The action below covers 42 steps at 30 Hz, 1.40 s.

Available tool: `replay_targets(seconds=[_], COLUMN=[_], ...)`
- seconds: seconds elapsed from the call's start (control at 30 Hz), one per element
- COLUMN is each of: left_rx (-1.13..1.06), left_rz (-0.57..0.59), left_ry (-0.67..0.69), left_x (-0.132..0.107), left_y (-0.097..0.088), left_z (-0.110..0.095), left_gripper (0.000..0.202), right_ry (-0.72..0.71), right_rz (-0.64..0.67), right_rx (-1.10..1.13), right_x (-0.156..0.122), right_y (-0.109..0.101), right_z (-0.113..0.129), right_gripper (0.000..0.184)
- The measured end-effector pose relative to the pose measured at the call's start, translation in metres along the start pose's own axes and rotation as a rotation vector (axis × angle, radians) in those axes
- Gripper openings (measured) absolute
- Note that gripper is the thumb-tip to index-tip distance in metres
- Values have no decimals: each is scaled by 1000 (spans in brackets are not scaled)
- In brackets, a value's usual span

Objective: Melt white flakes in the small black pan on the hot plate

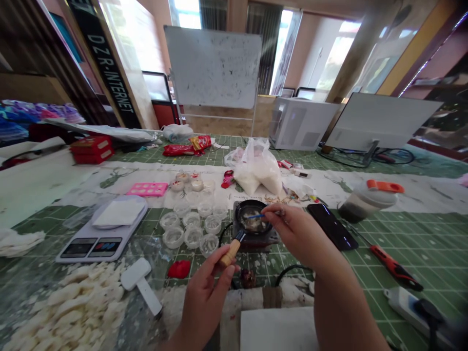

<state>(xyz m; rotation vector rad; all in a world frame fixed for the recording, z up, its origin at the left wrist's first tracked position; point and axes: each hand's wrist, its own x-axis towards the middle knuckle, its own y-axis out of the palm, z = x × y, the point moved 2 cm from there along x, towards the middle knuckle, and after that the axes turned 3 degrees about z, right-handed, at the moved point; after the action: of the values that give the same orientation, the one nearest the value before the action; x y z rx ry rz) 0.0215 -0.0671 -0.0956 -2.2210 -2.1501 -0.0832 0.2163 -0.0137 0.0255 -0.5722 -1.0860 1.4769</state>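
Observation:
My left hand [208, 287] is closed on the light wooden handle [230, 252] of a small black pan [270, 222]. The pan rests on a small hot plate [261, 245], and whitish bits lie in a shallow layer inside it. Between the fingertips of my right hand [292, 229] is a thin blue stick [255, 216], its tip down in the pan. Left of the pan stand several clear plastic cups [192, 237]. A dark round knob or ball [247, 278] sits just below the handle.
At left are a kitchen scale [122, 246], a pink mold [148, 189], a white scraper-like tool [146, 287] and pale chunks [69, 312]. Bags of white material [258, 175] stand behind the pan. A phone [332, 226], shaker bottle [367, 202], screwdriver [397, 267] and power strip [413, 312] lie right.

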Motion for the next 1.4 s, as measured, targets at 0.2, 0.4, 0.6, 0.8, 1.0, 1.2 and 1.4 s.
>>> replay_targets(seconds=[0.2, 0.4, 0.6, 0.8, 1.0, 1.2, 1.4], left_rx=[33, 34, 35, 42, 37, 29, 44], left_rz=[10, 7, -1, 12, 1, 15, 14], left_ry=[5, 10, 3, 20, 19, 9, 8], left_x=[0, 0, 0, -1, -1, -1, 0], left_y=[0, 0, 0, -1, 0, -1, 0], left_z=[-1, -2, -2, -1, -2, -3, -3], left_gripper=[40, 39, 40, 40, 38, 38, 37], right_ry=[80, 43, 93, 48, 37, 15, 6], right_rz=[-162, -114, -177, -151, -79, -29, -56], right_rx=[-86, -114, -148, -126, -93, -73, -113], right_x=[4, 2, 3, 3, -4, -9, -12], right_y=[-1, -1, -4, -1, -8, -8, -10], right_z=[-10, -2, -9, -7, -3, 3, 3], right_gripper=[27, 25, 27, 26, 24, 24, 25])
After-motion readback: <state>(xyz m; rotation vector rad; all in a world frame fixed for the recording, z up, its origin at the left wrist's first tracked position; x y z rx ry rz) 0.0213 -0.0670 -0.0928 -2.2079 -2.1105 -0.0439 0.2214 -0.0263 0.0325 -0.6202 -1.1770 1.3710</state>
